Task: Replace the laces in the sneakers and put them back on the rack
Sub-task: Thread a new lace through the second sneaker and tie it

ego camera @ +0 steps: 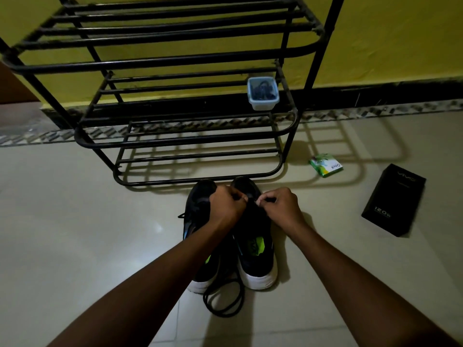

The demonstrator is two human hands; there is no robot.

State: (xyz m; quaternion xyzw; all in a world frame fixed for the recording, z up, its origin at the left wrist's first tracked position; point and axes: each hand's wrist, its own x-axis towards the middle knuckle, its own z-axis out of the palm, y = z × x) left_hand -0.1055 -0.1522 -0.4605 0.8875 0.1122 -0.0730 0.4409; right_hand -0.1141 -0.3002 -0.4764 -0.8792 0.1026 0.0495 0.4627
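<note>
Rack bottom rail just past sneakers' toes; floor to the left is open; green packet, black box sit right; lace looped behind heels

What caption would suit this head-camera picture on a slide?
Left hand and right hand pinch a black lace on the right-side sneaker, on the floor before the rack.
</note>
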